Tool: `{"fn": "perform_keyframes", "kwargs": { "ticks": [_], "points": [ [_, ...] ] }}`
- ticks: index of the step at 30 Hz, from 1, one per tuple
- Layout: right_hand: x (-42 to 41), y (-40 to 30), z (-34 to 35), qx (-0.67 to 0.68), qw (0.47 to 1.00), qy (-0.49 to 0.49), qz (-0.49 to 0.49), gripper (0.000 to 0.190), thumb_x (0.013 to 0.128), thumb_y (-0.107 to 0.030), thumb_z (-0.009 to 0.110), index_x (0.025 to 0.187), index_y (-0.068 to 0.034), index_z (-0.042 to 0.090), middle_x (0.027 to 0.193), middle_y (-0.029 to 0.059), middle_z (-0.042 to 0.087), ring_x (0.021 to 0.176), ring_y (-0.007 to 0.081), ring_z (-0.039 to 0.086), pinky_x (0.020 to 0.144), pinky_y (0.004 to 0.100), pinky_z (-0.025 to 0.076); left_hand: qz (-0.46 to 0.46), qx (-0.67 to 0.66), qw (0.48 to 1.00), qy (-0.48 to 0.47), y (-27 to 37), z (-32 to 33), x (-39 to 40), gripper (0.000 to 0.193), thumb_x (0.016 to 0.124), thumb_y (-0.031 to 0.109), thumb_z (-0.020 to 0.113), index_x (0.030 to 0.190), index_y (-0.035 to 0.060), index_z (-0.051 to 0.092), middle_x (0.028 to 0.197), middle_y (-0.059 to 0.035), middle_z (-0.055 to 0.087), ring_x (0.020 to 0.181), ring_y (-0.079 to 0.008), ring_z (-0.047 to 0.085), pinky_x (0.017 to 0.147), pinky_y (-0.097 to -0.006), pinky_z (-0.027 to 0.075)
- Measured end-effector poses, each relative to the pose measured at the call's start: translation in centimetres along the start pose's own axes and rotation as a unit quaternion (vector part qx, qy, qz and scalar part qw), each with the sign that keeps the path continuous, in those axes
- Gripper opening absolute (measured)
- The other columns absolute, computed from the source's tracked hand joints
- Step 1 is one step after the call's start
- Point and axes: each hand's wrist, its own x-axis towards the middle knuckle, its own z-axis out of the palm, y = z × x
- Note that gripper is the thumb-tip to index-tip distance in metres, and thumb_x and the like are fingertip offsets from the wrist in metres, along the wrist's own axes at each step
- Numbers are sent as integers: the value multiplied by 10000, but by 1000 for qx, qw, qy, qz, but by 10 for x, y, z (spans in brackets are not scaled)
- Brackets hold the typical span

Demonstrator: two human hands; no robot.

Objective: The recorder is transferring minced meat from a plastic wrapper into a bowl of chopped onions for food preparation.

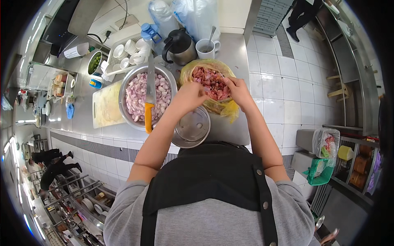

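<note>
A yellow plastic bag lies open on the steel counter, filled with reddish shallot skins and trimmings. My left hand is over the bag's near left side, fingers bent inward; a small pale piece shows by the fingertips, but I cannot tell whether it is gripped. At the right rim is my right hand, thumb and fingers drawn together; what lies between them is unclear. Left of the bag, a large steel bowl holds peeled shallots. A knife with an orange handle rests across it. Beneath my left forearm sits a steel pot.
A white cutting board lies left of the bowl. Behind stand a thermal jug, a mug with a spoon, and a crate of small white cups. The counter ends at the right, above a tiled floor. Other people stand farther off.
</note>
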Motion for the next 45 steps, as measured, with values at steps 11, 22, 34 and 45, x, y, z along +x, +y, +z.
{"fn": "perform_keyframes", "kwargs": {
  "ticks": [11,22,34,45],
  "points": [
    [-11,12,6,-29,999,12,-15,295,992,-232,523,1013,12,687,761,37,628,724,124,557,718,286,463,-15,157,987,-14,-55,53,67,197,695,49,694,885,0,675,889,-226,676,884,-369,667,781,-457,532],
    [-12,0,20,5,997,32,-75,330,962,-262,549,980,48,660,730,153,625,681,249,578,687,368,454,52,62,997,14,-60,52,50,252,692,89,729,936,60,672,799,-145,679,798,-313,672,690,-408,529],
    [-9,1,22,8,999,-47,-11,303,992,-220,515,1078,29,664,814,91,683,713,187,618,688,325,490,-9,-453,890,47,-58,40,27,313,790,-92,679,1082,-7,608,1015,-70,671,942,-134,647,867,-267,535],
    [-20,-12,42,115,979,-38,-165,403,972,-134,574,1356,-20,539,1040,-12,647,833,37,520,753,192,456,-51,-694,715,71,-42,31,12,337,841,-105,631,1167,-22,608,1062,-91,664,971,-174,656,887,-282,542]
  ]
}}
